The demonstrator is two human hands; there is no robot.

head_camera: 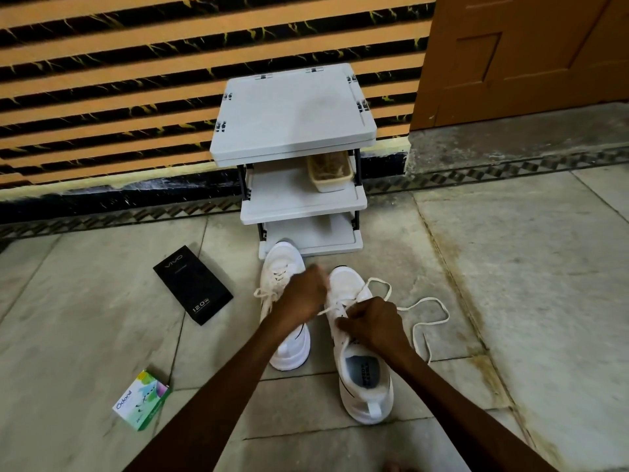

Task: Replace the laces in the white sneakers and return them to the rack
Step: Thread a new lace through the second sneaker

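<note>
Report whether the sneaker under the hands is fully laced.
Not fully laced: much of its lace trails loose on the floor beside the sneaker.

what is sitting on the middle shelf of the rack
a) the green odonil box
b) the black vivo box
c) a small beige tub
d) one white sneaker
c: the small beige tub sits at the right end of the middle shelf of the rack, just under the top board.
</note>
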